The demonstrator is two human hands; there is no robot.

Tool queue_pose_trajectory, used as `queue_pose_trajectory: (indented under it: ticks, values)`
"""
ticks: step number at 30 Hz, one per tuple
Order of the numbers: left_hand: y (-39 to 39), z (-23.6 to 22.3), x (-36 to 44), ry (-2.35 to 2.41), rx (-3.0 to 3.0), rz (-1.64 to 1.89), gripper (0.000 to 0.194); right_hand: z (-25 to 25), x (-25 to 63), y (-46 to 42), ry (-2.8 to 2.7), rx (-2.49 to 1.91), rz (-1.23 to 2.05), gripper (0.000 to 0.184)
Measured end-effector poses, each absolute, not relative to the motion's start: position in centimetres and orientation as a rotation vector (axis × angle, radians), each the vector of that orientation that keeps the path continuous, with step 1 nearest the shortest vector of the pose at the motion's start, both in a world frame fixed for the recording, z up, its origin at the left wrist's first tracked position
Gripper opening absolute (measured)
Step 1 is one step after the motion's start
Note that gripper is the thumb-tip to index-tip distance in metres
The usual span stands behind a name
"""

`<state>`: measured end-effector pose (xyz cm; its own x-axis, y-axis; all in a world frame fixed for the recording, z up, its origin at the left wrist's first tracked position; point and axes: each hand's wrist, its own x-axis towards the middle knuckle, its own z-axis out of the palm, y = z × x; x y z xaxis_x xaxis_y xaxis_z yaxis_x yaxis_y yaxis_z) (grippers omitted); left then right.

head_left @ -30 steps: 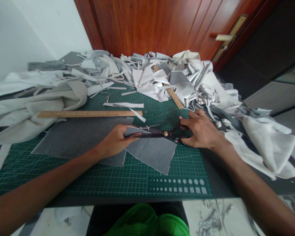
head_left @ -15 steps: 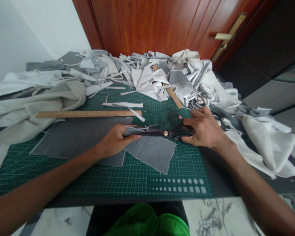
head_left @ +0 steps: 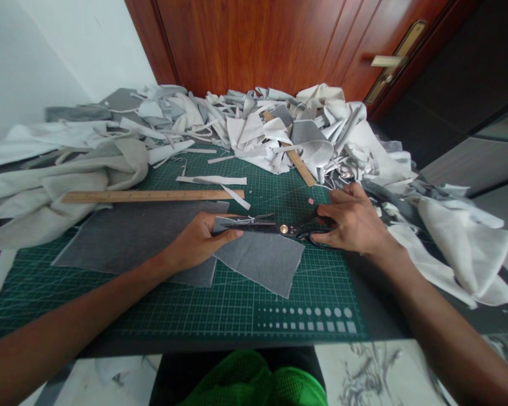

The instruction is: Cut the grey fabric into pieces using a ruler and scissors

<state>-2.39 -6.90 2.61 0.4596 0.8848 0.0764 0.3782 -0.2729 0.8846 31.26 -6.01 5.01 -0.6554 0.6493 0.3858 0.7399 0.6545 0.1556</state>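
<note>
My right hand is closed round the handles of black scissors, whose blades point left. Between thumb and fingers, my left hand pinches a grey fabric piece at its upper left, right by the blade tips. A narrow cut strip with loose threads curls above the blades. Under my left wrist lies a larger grey fabric sheet, partly covered by the hand and forearm. All of this rests on a green cutting mat.
A wooden ruler lies along the sheet's far edge. Another wooden ruler sticks out from a heap of fabric scraps at the back. Beige cloth is bunched at left, white cloth at right. Thin offcuts lie mid-mat.
The scissor blades have closed further along the edge of the fabric piece, and the handles have drawn together slightly. Both hands stay nearly in place.
</note>
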Motion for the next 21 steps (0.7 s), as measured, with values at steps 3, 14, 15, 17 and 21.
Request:
queue_pose_trajectory:
  ticks: [3, 14, 15, 17, 21]
  values:
    - [-6.9, 2.6, -2.5, 1.087, 1.855, 0.747, 0.03, 4.9, 31.1, -6.1, -2.576, -1.147, -0.406, 0.035]
    - [-6.8, 2.4, -2.6, 1.012, 1.755, 0.737, 0.035, 4.2, 29.4, -6.5, -2.608, -1.202, -0.406, 0.03]
    - [-6.8, 2.4, -2.6, 1.015, 1.758, 0.738, 0.035, 4.2, 29.4, -6.5, -2.6, -1.189, -0.405, 0.031]
    - [-6.9, 2.4, -2.6, 1.03, 1.77, 0.729, 0.035, 4.2, 29.6, -6.4, -2.592, -1.162, -0.407, 0.032]
    - [-6.8, 2.4, -2.6, 1.077, 1.824, 0.728, 0.035, 4.4, 29.9, -6.3, -2.562, -1.146, -0.432, 0.035]
